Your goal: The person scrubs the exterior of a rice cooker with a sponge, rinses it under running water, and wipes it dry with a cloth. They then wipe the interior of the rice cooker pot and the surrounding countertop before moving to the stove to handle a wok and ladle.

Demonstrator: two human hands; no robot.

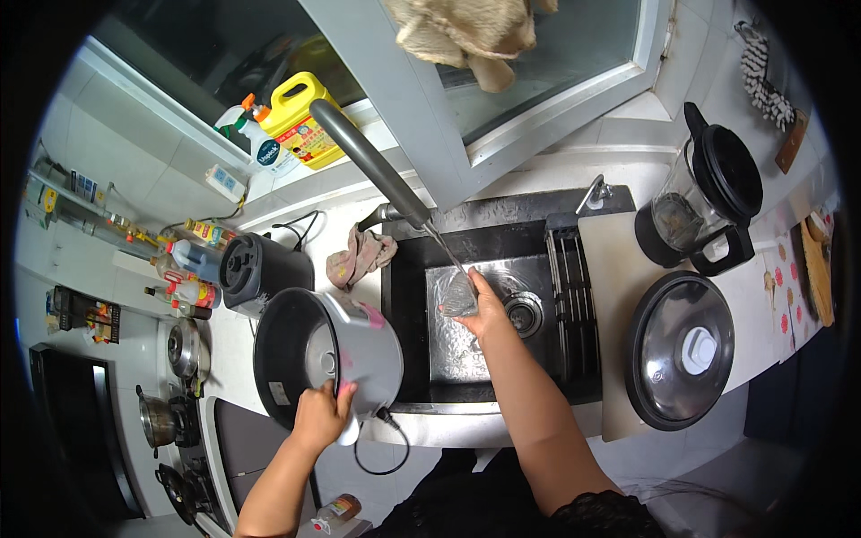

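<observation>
My left hand (pixel 323 413) grips the near rim of a rice cooker body (pixel 370 350), which is tilted so that its dark inside with the round heating plate shows. A power cord with a plug (pixel 388 415) hangs beside it. My right hand (pixel 485 309) reaches over the sink (pixel 464 360) and holds a crumpled, see-through grey item (pixel 460 296), perhaps a scrubber or mesh; I cannot tell which. A thin stream of water from the grey faucet (pixel 370 165) runs onto it. The glass lid (pixel 679 350) with a white knob lies on the cutting board at the right.
A black roll-up rack (pixel 570 302) spans the sink's right side beside a cutting board (pixel 609 269). A blender jug (pixel 699 195) stands behind the lid. A pink rag (pixel 363 255) and a dark appliance (pixel 266 269) sit left of the sink. A yellow jug (pixel 303 128) is on the windowsill.
</observation>
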